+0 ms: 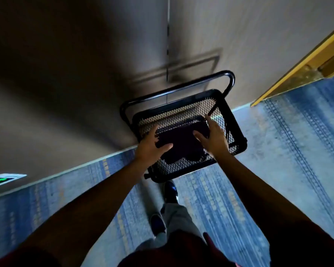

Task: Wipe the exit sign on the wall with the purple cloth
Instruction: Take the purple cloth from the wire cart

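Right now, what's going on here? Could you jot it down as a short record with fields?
setting: carpeted corridor beside a wall
cart: black mesh cart against the wall
cloth: dark purple cloth lying on the cart's mesh top
left hand: left hand gripping the cloth's near-left edge
right hand: right hand resting open on the cloth's right side
exit sign: exit sign low on the wall, far left, not yet wiped
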### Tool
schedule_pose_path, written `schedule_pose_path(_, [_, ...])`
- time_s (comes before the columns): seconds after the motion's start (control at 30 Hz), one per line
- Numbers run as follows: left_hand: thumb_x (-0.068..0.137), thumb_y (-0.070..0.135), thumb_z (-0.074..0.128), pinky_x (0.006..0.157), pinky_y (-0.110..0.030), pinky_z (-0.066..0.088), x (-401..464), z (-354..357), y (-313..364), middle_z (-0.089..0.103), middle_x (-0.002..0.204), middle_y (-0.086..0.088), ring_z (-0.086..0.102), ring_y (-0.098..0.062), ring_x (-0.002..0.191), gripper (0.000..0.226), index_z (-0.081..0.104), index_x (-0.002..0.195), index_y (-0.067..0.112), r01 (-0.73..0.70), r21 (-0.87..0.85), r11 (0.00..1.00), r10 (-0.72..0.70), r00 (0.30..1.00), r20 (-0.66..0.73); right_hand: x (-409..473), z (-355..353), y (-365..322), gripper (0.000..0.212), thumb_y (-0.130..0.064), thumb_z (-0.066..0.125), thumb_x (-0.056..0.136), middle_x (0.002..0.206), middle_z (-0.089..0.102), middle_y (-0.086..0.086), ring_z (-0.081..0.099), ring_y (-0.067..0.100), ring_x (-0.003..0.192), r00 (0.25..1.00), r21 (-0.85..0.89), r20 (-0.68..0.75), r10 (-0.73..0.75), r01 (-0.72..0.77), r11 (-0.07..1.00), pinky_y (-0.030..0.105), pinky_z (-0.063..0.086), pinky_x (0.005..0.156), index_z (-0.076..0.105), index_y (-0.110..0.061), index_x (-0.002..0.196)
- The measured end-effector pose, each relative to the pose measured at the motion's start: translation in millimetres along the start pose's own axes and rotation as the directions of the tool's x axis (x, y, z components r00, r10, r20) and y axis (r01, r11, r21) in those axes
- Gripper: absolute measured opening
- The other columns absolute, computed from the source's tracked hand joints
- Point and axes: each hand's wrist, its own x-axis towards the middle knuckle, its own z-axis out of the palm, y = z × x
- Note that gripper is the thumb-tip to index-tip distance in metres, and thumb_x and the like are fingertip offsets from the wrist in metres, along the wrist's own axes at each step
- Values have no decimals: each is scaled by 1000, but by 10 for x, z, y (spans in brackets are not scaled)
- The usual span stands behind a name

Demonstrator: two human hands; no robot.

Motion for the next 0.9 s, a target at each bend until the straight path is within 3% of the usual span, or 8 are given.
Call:
schedule_pose_path(0.1, [76, 55, 83, 102, -39, 50, 99, 121, -16, 59, 139, -10, 58, -27, 127, 103, 23, 159, 40, 67, 4, 998, -67, 995, 76, 92, 23, 72, 88, -66, 67, 87, 153, 47, 11, 51, 33, 136, 999, 22, 40, 31, -31, 999, 55, 49, 105, 25, -37, 159])
schedule_pose_path(0.2, [76, 48, 86, 115, -45, 42, 194, 214, -52, 39, 159, -14, 41, -31, 145, 106, 23, 160, 33, 73, 32, 997, -76, 991, 107, 159, 61, 115, 89, -66, 68, 86, 156, 43, 14, 46, 35, 140, 994, -11, 88, 71, -70, 997, 56, 47, 107, 25, -38, 159])
schedule_pose_path(0.3, [73, 39, 90, 115, -36, 33, 292, 296, -95, 31, 162, -14, 33, -29, 150, 110, 25, 161, 28, 85, -1, 996, -84, 992, 91, 253, 105, 198, 91, -64, 70, 85, 158, 41, 15, 42, 36, 143, 987, -36, 132, 92, -88, 995, 57, 44, 110, 25, -37, 159])
schedule_pose_path(0.4, [73, 35, 91, 107, -30, 30, 320, 383, -111, 31, 163, -11, 33, -27, 149, 108, 27, 160, 30, 97, -26, 995, -94, 991, 97, 237, 174, 205, 97, -58, 77, 82, 159, 43, 11, 48, 32, 140, 980, 54, 168, 102, -112, 992, 57, 47, 108, 21, -41, 159])
schedule_pose_path(0.5, [76, 36, 88, 114, -40, 35, 287, 467, -100, 29, 164, -8, 33, -28, 150, 101, 30, 158, 33, 73, 14, 997, -74, 990, 118, 183, 265, 234, 106, -47, 86, 76, 159, 44, 8, 48, 30, 141, 981, 103, 148, 123, -139, 985, 52, 46, 109, 22, -39, 160])
schedule_pose_path(0.63, [81, 35, 84, 112, -49, 44, 249, 569, -100, 23, 167, -9, 37, -34, 148, 93, 31, 158, 34, 123, 80, 989, -127, 991, 45, 162, 328, 300, 120, -40, 93, 70, 156, 42, 16, 50, 35, 137, 968, -15, 158, 192, -192, 981, 55, 50, 104, 14, -43, 160])
schedule_pose_path(0.77, [86, 27, 81, 113, -54, 44, 257, 592, -67, 26, 164, -14, 37, -37, 147, 86, 33, 158, 32, 181, 2, 983, -181, 982, 49, 132, 356, 281, 118, -33, 93, 70, 144, 57, 13, 62, 34, 123, 967, 16, 142, 210, -214, 977, 52, 56, 96, 15, -50, 157])
schedule_pose_path(0.9, [88, 19, 79, 116, -42, 38, 224, 604, -72, 41, 160, -9, 41, -29, 147, 81, 37, 156, 30, 159, -74, 985, -151, 983, 103, 77, 428, 265, 108, -35, 91, 73, 145, 60, 7, 65, 35, 120, 937, 98, 229, 263, -291, 952, 41, 54, 97, 25, -44, 158])
